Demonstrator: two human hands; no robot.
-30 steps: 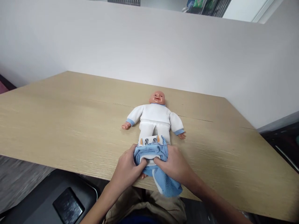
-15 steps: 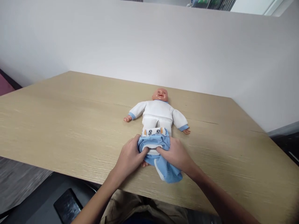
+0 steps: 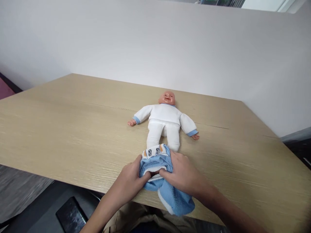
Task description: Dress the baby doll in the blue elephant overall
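Observation:
A baby doll (image 3: 164, 120) in white clothes with blue cuffs lies face up on the wooden table (image 3: 73, 123), head away from me. A bunched blue garment (image 3: 160, 168) with cartoon eyes on its white band sits over the doll's feet. My left hand (image 3: 128, 183) pinches the garment's left side. My right hand (image 3: 184, 176) grips its right side, fingers closed on the cloth. One blue end of the garment hangs over the table's near edge.
A white wall (image 3: 155, 48) rises behind the table. Below the near edge at left is a dark chair seat (image 3: 48, 213) with a black phone (image 3: 70, 215) on it. My lap in khaki trousers shows under the table edge.
Both hands have drawn the blue garment down toward me, off the doll's hips to its feet, so the white legs now show.

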